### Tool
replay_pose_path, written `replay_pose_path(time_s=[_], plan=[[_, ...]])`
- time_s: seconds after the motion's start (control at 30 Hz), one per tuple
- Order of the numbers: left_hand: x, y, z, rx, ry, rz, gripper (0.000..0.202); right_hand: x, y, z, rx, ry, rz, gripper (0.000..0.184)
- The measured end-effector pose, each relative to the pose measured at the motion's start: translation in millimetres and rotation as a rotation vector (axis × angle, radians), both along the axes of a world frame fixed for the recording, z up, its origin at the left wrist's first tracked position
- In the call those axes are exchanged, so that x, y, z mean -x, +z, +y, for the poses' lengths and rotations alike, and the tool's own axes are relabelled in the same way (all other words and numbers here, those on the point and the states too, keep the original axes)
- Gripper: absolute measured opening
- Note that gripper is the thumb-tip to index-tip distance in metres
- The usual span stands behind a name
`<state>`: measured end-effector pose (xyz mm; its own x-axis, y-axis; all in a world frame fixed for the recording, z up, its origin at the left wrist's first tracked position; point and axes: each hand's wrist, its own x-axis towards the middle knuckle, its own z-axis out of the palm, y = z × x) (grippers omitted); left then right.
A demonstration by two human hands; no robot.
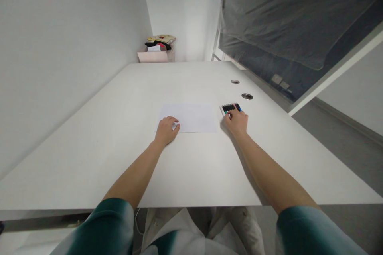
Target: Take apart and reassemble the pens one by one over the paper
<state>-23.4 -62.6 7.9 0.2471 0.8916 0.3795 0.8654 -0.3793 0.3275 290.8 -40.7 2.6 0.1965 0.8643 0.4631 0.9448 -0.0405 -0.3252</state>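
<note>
The pack of colour markers (230,108) lies on the white desk (98,159), just beside the right side of a white paper sheet (191,118). Your right hand (236,123) is on its near end, the fingers (229,114) bent and seeming to grip it. Your left hand (166,131) rests on the paper's near edge, fingers (173,121) loosely curled, holding nothing. A pink box (152,57) stands beyond the desk's far end.

L hand (166,130) on edge of white paper sheet (191,117), fingers curled; R hand (236,122) touching marker pack (230,108) just right of sheet, on white desk (119,159).
</note>
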Motion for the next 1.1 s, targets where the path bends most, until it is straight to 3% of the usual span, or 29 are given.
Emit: replay_pose_path(time_s=[0.2, 0.33, 0.43, 0.53, 0.67, 0.8, 1.1], plan=[[12.2, 20.5, 4.9, 0.084, 0.008, 0.141, 0.028, 9.3, 18.9, -4.7, -0.140, 0.248, -0.018, 0.026], [27.0, 26.2, -2.6, 0.050, -0.030, 0.168, 0.031, 22.3, 21.7, -19.3, -0.108, 0.442, -0.046, 0.026], [34.0, 16.1, -14.1, -0.076, 0.046, 0.097, 0.030, 31.4, 15.1, -32.1, -0.066, 0.464, -0.049, 0.033], [34.1, 6.5, -20.0, -0.051, 0.000, 0.123, 0.030, 34.8, 9.2, -37.6, -0.014, 0.450, -0.038, 0.036], [31.4, 4.4, -17.9, -0.028, 0.037, 0.124, 0.036, 31.7, 5.2, -38.3, 0.051, 0.505, -0.060, 0.039], [35.2, 3.8, -15.2, 0.041, 0.067, 0.187, 0.054, 31.2, 1.5, -39.9, 0.139, 0.544, -0.100, 0.053], [39.1, -1.1, -13.4, 0.237, 0.104, 0.292, 0.093, 44.3, -1.2, -46.9, 0.391, 0.456, -0.210, 0.088]])
